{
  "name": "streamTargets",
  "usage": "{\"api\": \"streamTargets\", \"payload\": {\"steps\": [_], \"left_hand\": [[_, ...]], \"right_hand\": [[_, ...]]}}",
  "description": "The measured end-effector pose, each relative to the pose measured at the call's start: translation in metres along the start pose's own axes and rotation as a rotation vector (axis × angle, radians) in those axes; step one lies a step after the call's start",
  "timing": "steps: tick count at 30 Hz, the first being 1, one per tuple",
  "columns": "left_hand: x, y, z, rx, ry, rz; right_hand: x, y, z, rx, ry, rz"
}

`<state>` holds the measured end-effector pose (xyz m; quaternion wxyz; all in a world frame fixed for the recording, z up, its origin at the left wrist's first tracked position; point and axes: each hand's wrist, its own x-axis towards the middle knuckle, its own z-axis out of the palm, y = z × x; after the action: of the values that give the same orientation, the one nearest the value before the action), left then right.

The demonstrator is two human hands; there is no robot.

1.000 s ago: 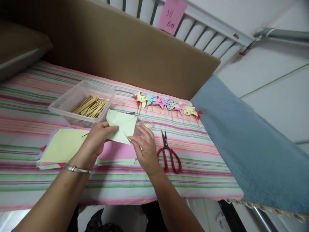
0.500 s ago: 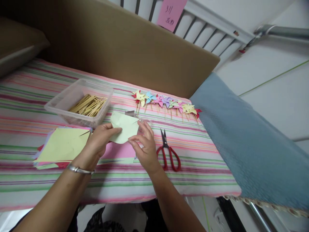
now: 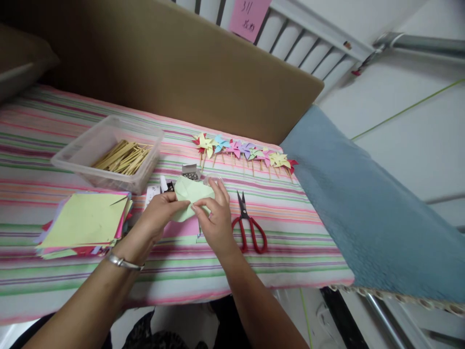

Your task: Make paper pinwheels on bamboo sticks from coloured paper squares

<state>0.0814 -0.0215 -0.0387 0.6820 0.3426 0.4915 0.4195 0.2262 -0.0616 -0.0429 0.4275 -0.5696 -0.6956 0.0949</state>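
Note:
A pale green paper sheet, with its corners curling inward, is held up between both hands. My left hand is closed on its left side, thumb lying over the paper near the middle. Fingers of my right hand pinch the sheet's right part, close to the left thumb. Under the sheet lies a pink paper, partly covered. Just beyond the hands stands a small open box of tiny metal pieces. Red-handled scissors lie to the right of my right hand.
A clear plastic box holds many wooden sticks. In front of it sits a stack of coloured paper squares. Several finished paper pinwheels form a row at the back. A brown board stands behind the striped cloth.
The right fingers have brought part of the green sheet inward towards the left thumb, so the paper is more curled. The view has shifted slightly, and the small metal-piece box now shows.

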Motion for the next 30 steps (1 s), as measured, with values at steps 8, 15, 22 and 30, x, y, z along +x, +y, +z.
{"api": "streamTargets", "payload": {"steps": [8, 15, 22, 30], "left_hand": [[-0.001, 0.000, 0.002, -0.029, -0.025, -0.019], [-0.002, 0.001, 0.002, -0.023, -0.043, -0.035], [-0.003, 0.001, 0.002, 0.036, -0.081, 0.003], [0.000, 0.005, -0.004, 0.173, -0.035, 0.033]], "right_hand": [[0.000, -0.001, 0.000, -0.005, -0.009, 0.017], [0.000, 0.000, 0.000, -0.002, 0.010, 0.027], [-0.001, -0.001, 0.002, -0.022, 0.001, 0.052], [0.012, 0.008, -0.016, 0.192, 0.100, 0.210]]}}
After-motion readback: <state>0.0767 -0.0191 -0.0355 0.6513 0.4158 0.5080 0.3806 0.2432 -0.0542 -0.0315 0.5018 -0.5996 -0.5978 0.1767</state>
